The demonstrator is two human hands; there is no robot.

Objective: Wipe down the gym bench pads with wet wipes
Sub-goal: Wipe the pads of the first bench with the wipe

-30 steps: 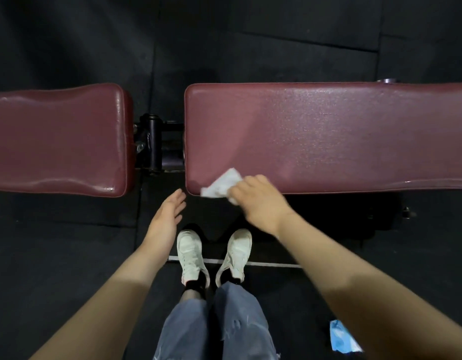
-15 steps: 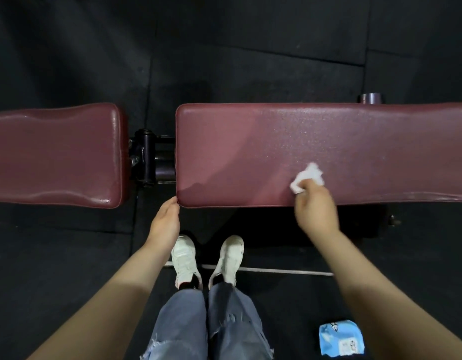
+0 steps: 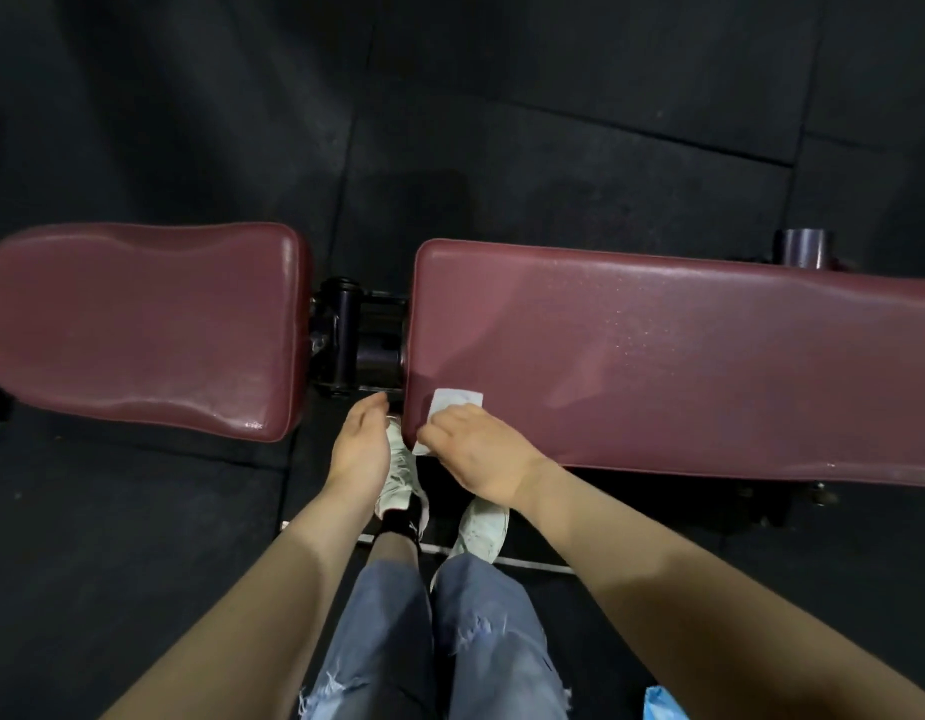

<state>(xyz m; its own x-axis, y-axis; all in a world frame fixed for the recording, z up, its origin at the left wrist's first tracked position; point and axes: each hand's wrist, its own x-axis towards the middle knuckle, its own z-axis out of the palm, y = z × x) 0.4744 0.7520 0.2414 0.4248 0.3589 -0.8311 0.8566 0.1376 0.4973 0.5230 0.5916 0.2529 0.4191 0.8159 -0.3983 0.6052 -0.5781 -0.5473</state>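
1. Maroon vinyl covers both pads in the head view: the long pad runs off to the right, and the short pad lies to the left, the two kept apart by a dark metal hinge.
2. White and folded flat, the wet wipe lies on the near left corner of the long pad, with its lower end hanging over the pad's near edge.
3. The right hand lies on top of the wipe with its fingers curled over it, pressing it to the pad; whether the thumb pinches it I cannot tell.
4. The left hand hangs just beside that same corner, fingers loosely straight and together, holding nothing; I cannot tell whether its fingertips touch the pad.
5. A damp sheen of fine droplets shows across the long pad's top.
6. Black rubber floor lies all round, and white shoes and blue frayed jeans stand near the pad.
7. A blue pack peeks in at the bottom right edge, on the floor.
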